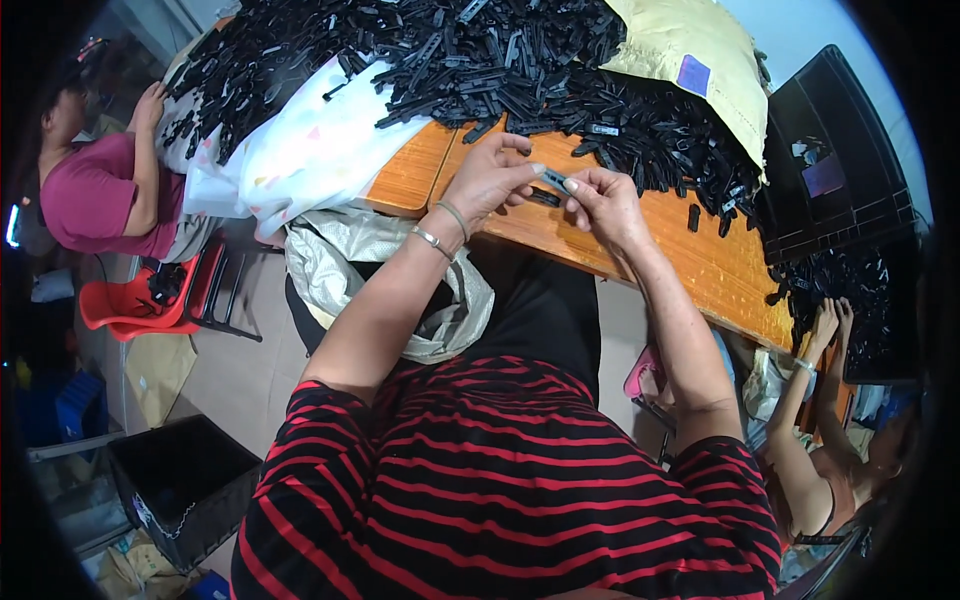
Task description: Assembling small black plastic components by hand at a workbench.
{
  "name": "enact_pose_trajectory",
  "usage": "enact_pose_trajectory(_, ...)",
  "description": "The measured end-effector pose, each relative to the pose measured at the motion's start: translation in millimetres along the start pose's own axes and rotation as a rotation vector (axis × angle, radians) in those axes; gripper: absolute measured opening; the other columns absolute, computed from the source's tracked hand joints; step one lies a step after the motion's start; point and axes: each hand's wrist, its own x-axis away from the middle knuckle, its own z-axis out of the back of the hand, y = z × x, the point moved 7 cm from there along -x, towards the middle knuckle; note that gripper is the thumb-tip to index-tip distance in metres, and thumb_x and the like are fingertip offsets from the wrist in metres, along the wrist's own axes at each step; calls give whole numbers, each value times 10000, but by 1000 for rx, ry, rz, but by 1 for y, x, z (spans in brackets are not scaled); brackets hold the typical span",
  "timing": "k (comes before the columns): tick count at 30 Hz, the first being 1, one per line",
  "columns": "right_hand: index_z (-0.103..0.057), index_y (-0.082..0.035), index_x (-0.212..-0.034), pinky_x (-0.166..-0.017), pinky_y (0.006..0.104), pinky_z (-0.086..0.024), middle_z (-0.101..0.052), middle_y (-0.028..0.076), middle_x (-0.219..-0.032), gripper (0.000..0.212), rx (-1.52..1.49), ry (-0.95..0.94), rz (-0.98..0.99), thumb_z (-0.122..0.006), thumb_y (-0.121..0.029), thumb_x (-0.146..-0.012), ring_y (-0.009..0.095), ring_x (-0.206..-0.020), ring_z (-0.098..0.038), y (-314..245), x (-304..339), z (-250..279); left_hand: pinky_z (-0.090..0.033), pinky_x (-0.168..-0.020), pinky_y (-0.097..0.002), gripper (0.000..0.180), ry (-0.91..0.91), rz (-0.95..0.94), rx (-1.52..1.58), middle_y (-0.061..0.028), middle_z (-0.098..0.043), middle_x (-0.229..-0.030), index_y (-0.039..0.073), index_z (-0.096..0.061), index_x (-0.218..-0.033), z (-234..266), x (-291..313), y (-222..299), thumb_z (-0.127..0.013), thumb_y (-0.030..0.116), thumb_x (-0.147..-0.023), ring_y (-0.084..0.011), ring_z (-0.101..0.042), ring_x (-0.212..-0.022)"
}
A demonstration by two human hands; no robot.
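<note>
My left hand [490,182] and my right hand [608,207] meet over the near edge of the wooden table [640,232]. Between them they pinch the two ends of a slim black piece [554,180], its exact kind too small to tell. Another dark piece [545,198] shows just below it, near the fingers. Beyond my hands a large heap of similar slim black pieces [480,70] covers the far part of the table.
A pale sack [690,50] lies on the heap at the far right, near a black crate [835,150]. White plastic sheeting [320,150] drapes the left side. A woven sack [440,320] hangs by my lap. Co-workers sit left and right; a red chair [150,305] and black bin [185,480] stand left.
</note>
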Motion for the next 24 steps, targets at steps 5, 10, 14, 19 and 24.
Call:
enact_pose_trajectory(5, -588, -15, -829, -395, 177, -392, -611, 39, -640, 129, -49, -8, -107, -633, -124, -882, 61, -441, -514, 10, 6, -1, -453, -514, -188, 149, -26, -42, -96, -27, -607, -713, 9, -619, -891, 6, -4, -13, -690, 111, -807, -71, -556, -596)
enact_pose_trajectory(10, -577, -7, -822, -416, 199, -426, -620, 47, -644, 146, 21, 9, -128, -636, -128, -881, 76, -455, -539, 17, -4, -3, -454, -519, -211, 166, 66, -263, -386, -28, -606, -696, 3, -616, -863, 9, -11, -15, -708, 124, -797, -77, -558, -584)
enact_pose_trajectory(14, -575, -5, -817, -421, 207, -440, -622, 53, -643, 145, 60, 8, -117, -631, -122, -883, 83, -461, -552, 20, -5, -4, -457, -526, -216, 148, 151, -279, -530, -27, -610, -679, 1, -621, -819, 8, -9, -17, -711, 113, -785, -73, -563, -586)
enact_pose_trajectory(19, -560, -2, -798, -391, 228, -444, -611, 54, -612, 172, 158, 19, -154, -639, -132, -878, 93, -442, -551, 17, -10, -3, -478, -566, -267, 178, 231, -285, -712, -56, -626, -671, 6, -629, -788, 9, -11, -14, -728, 148, -748, -122, -594, -605)
enact_pose_trajectory(24, -528, -30, -748, -353, 240, -379, -587, 61, -549, 228, 265, 7, -161, -662, -170, -868, 103, -386, -501, 19, -17, 1, -491, -604, -319, 190, 250, -205, -825, -83, -634, -674, 24, -627, -779, 6, -19, -10, -712, 191, -744, -201, -617, -623)
